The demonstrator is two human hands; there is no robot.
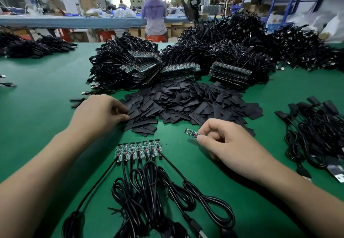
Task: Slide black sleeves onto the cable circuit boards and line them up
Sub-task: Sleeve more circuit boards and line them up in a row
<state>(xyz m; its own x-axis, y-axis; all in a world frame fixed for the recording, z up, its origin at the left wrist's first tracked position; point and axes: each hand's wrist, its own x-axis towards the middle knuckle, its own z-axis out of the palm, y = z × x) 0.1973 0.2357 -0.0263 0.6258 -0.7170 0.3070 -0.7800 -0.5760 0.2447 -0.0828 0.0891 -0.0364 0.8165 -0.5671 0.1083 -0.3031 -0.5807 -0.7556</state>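
On table [46, 92]: right hand [226, 142] grip clamped on board [192, 133], long axis leftward toward sleeves [186, 105]; left hand [101, 113] nearer, fingertips pinching one

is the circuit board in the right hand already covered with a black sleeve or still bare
Bare. The circuit board pinched in the right hand shows its green face and components, with no sleeve on the exposed end. The left hand is at the sleeve pile.

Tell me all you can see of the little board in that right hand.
The circuit board is a narrow green strip with tiny dark parts on top. It is bare, with no sleeve on it. The right hand pinches its right end between thumb and fingers, holding it tilted just above the green table, free end pointing left.
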